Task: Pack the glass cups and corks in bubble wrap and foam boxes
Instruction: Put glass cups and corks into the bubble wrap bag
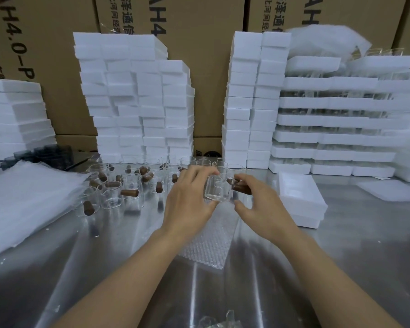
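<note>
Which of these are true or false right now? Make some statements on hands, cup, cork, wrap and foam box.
1. The left hand holds a glass cup. True.
2. The right hand holds nothing. False: its fingers pinch a brown cork beside the cup.
3. A bubble wrap sheet lies on the table below the hands. True.
4. The open foam box sits left of the hands. False: it sits to their right.
5. The held cup is already wrapped. False: it is bare glass.
</note>
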The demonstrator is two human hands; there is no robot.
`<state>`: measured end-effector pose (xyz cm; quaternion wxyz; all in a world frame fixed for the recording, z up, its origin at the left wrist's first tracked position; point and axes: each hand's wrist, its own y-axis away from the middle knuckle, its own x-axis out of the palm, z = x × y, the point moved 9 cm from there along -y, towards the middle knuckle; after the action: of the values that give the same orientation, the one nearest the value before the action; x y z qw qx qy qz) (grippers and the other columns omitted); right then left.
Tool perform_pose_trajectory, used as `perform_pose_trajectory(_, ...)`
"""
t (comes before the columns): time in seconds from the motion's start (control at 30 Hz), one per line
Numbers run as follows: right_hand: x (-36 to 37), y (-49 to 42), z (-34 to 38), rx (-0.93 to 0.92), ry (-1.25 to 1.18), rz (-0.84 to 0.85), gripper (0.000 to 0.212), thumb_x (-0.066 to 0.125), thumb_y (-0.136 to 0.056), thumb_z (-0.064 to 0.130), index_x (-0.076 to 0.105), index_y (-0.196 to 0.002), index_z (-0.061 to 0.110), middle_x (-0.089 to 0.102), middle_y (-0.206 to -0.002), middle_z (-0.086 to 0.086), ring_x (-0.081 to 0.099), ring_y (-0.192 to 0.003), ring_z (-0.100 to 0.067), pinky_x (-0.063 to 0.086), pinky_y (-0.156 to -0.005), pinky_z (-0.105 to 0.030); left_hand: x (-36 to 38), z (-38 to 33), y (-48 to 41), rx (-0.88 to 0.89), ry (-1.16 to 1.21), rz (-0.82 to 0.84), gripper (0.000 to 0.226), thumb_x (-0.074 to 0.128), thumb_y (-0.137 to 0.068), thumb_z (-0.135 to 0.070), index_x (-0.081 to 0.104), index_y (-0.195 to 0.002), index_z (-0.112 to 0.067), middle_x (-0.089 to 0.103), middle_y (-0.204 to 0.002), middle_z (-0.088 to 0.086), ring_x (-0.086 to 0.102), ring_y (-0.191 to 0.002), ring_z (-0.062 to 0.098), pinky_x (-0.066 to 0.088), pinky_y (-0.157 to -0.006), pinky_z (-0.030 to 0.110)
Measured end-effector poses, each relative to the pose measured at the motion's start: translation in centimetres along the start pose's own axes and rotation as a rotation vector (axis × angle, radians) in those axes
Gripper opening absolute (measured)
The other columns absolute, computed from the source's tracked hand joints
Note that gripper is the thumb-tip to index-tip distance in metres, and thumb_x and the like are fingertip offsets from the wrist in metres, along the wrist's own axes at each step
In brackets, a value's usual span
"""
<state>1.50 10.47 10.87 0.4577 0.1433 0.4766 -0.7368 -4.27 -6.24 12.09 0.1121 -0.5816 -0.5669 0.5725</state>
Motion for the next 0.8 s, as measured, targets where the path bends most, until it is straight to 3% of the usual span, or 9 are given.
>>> perform_pose_trajectory(0.17, 0.7, -0.3, -0.9, 0.07, 0.164, 0.052, 0.019, 0.054, -0.106, 0.036, 0.07, -0.115, 0.034, 0.073, -0.099, 0.015, 0.067, -0.095, -0.012, 0.049, -0.103, -0.037, 0.1, -0.2, 0.0, 0.071, -0.074, 0.007, 0.071, 0.091, -0.08, -0.021, 0.053, -0.136, -0.042, 0.053, -0.127, -0.019, 0.051, -0.113, 0.006, 0.052, -0.082, 0.028)
perform_pose_trajectory(0.27, 0.8, -0.3, -1.6, 0.133, 0.137, 0.039, 0.019, 0.05, -0.108, 0.035, 0.064, -0.096, 0.034, 0.069, -0.085, 0.013, 0.069, -0.079, -0.012, 0.055, -0.093, -0.042, 0.1, 0.0, 0.0, 0.01, -0.016, 0.029, 0.077, 0.084, -0.09, -0.031, 0.041, -0.15, -0.051, 0.056, -0.129, -0.022, 0.06, -0.102, -0.001, 0.055, -0.08, 0.026)
perform_pose_trajectory(0.33, 0.3, -0.1, -2.3, 0.205, 0.039, -0.022, 0.02, 0.051, -0.108, 0.033, 0.063, -0.092, 0.032, 0.069, -0.086, 0.01, 0.073, -0.07, -0.008, 0.056, -0.084, -0.041, 0.0, 0.7, -0.2, -0.1, 0.038, 0.066, 0.068, 0.075, -0.096, -0.041, 0.037, -0.151, -0.052, 0.058, -0.12, -0.024, 0.065, -0.091, -0.002, 0.054, -0.074, 0.026)
perform_pose_trajectory(0.4, -0.3, 0.0, -2.9, 0.279, -0.087, -0.087, 0.02, 0.052, -0.108, 0.029, 0.063, -0.091, 0.03, 0.07, -0.089, 0.008, 0.074, -0.061, -0.005, 0.056, -0.077, -0.037, 0.9, 1.4, 0.0, -0.152, -0.062, 0.189, 0.056, 0.064, -0.099, -0.055, 0.041, -0.149, -0.046, 0.064, -0.119, -0.02, 0.068, -0.102, 0.007, 0.056, -0.08, 0.035)
perform_pose_trajectory(0.5, -0.9, 0.2, -3.4, 0.374, -0.305, -0.163, 0.02, 0.052, -0.109, 0.029, 0.064, -0.094, 0.029, 0.075, -0.094, 0.007, 0.076, -0.061, -0.01, 0.052, -0.07, -0.034, 4.2, 2.9, 2.1, -0.21, -0.3, 0.604, 0.069, 0.049, -0.1, -0.069, 0.036, -0.161, -0.039, 0.058, -0.154, -0.004, 0.054, -0.14, 0.024, 0.045, -0.109, 0.05)
perform_pose_trajectory(0.57, -0.9, 0.2, -3.5, 0.415, -0.438, -0.189, 0.019, 0.052, -0.109, 0.029, 0.066, -0.095, 0.029, 0.077, -0.095, 0.008, 0.078, -0.065, -0.015, 0.053, -0.074, -0.037, 5.6, 2.8, 3.5, -0.193, -0.341, 0.806, 0.065, 0.047, -0.105, -0.058, 0.029, -0.165, -0.042, 0.042, -0.168, 0.0, 0.04, -0.151, 0.029, 0.035, -0.116, 0.054)
perform_pose_trajectory(0.63, -0.9, 0.2, -3.7, 0.448, -0.519, -0.203, 0.018, 0.052, -0.108, 0.03, 0.067, -0.098, 0.027, 0.077, -0.099, 0.008, 0.079, -0.068, -0.018, 0.054, -0.08, -0.04, 5.9, 2.2, 3.6, -0.173, -0.251, 0.873, 0.063, 0.047, -0.104, -0.034, 0.028, -0.164, -0.045, 0.039, -0.169, -0.002, 0.037, -0.151, 0.029, 0.035, -0.115, 0.05)
perform_pose_trajectory(0.7, -0.9, 0.1, -3.9, 0.465, -0.564, -0.215, 0.017, 0.052, -0.109, 0.031, 0.068, -0.103, 0.026, 0.078, -0.101, 0.007, 0.079, -0.07, -0.018, 0.053, -0.083, -0.039, 5.3, 1.9, 3.0, -0.171, -0.154, 0.834, 0.069, 0.047, -0.096, -0.014, 0.036, -0.156, -0.044, 0.049, -0.161, -0.006, 0.046, -0.143, 0.025, 0.041, -0.108, 0.044)
perform_pose_trajectory(0.8, -0.7, 0.2, -3.9, 0.476, -0.603, -0.222, 0.017, 0.052, -0.109, 0.031, 0.068, -0.105, 0.025, 0.077, -0.103, 0.006, 0.079, -0.07, -0.019, 0.052, -0.082, -0.038, 4.3, 1.7, 2.2, -0.145, -0.175, 0.695, 0.063, 0.049, -0.092, -0.008, 0.045, -0.145, -0.041, 0.06, -0.145, -0.01, 0.056, -0.129, 0.021, 0.046, -0.103, 0.043)
